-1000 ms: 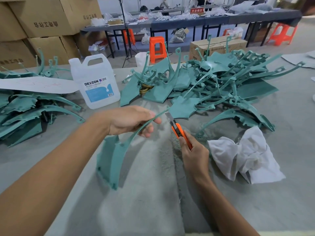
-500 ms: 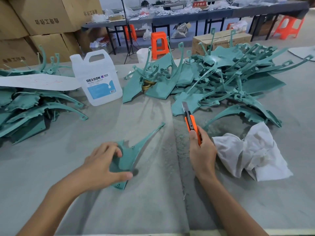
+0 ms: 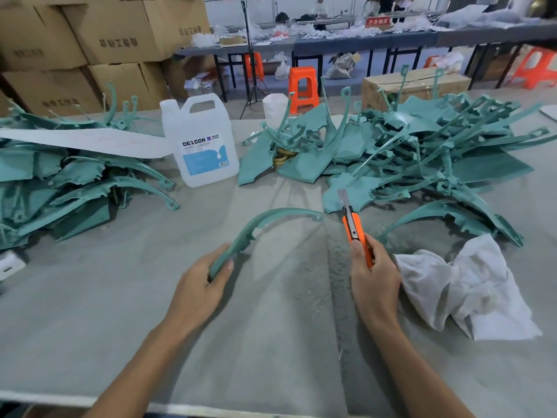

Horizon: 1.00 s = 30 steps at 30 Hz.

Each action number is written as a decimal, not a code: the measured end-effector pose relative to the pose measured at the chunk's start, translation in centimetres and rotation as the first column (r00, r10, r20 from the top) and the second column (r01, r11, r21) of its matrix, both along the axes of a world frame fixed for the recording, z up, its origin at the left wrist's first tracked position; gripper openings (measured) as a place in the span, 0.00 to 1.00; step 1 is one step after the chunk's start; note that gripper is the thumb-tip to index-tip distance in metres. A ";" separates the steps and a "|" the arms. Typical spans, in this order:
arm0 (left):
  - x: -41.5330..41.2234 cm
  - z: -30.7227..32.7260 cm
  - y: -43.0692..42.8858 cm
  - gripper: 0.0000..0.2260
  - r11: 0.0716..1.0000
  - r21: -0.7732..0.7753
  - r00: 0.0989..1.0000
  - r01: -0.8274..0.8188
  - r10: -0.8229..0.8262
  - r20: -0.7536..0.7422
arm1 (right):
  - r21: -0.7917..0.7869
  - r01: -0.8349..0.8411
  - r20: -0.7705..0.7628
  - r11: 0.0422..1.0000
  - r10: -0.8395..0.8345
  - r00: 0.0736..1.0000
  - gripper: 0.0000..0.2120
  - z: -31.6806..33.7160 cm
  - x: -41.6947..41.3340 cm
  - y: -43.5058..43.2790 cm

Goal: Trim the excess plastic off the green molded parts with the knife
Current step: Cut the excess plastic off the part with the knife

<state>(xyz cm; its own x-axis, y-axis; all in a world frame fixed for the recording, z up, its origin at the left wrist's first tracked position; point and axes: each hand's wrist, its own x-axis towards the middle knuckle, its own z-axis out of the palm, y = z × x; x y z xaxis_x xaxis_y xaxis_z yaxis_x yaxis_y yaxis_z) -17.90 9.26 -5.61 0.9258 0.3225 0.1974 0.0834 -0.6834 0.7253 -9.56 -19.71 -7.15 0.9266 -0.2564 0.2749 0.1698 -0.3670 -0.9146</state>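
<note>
My left hand (image 3: 202,282) grips the near end of a curved green molded part (image 3: 271,217), which arcs up and to the right above the grey table (image 3: 120,327). An orange utility knife (image 3: 354,227) with its blade out points away from me, and my right hand (image 3: 373,276) holds its handle. The blade tip lies just right of the part's far end, apart from it. A big heap of green parts (image 3: 422,158) fills the back right, and a second heap (image 3: 60,185) lies at the left.
A white DEXCON jug (image 3: 200,143) stands behind the held part. A crumpled white cloth (image 3: 470,291) lies right of my right hand. A white strip (image 3: 90,140) rests on the left heap. Cardboard boxes (image 3: 90,40), orange stools and tables stand beyond the far edge.
My left hand set the part down on the table, regripped it and turned it, so it now arcs up on edge. The knife stayed upright in my right hand, shifting slightly.
</note>
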 end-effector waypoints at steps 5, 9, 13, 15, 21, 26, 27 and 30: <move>3.3 -1.3 -4.6 0.18 0.995 0.060 0.992 0.081 -0.087 0.096 | -0.020 -0.044 -0.007 0.999 0.043 0.999 0.14 0.2 -0.4 0.0; 3.8 -1.8 -4.7 0.22 0.993 0.069 0.994 0.098 -0.100 0.031 | -0.074 -0.165 0.006 0.984 0.166 0.986 0.11 0.9 -1.0 -0.1; 3.5 -2.0 -4.5 0.23 0.993 0.061 0.995 0.097 -0.097 -0.001 | -0.182 -0.305 0.045 0.935 0.318 0.947 0.06 1.9 -2.8 -1.1; 3.5 -1.9 -4.6 0.23 0.995 0.054 0.996 0.089 -0.089 0.004 | -0.243 -0.350 0.042 0.905 0.370 0.928 0.09 2.3 -3.6 -1.6; 3.5 -1.7 -4.7 0.22 0.997 0.045 0.998 0.065 -0.064 -0.018 | -0.344 -0.427 0.013 0.836 0.459 0.888 0.09 2.9 -4.6 -2.6; 3.4 -1.8 -4.7 0.21 0.997 0.048 0.998 0.057 -0.056 -0.019 | -0.349 -0.455 0.006 0.819 0.487 0.873 0.14 2.4 -5.0 -3.1; 3.4 -1.8 -4.7 0.20 0.997 0.051 0.998 0.059 -0.059 -0.009 | -0.360 -0.464 0.003 0.809 0.498 0.867 0.13 2.4 -5.0 -3.2; 3.3 -1.7 -4.9 0.18 0.996 0.062 0.997 0.068 -0.069 0.025 | -0.393 -0.471 0.012 0.789 0.517 0.856 0.10 2.4 -5.0 -3.1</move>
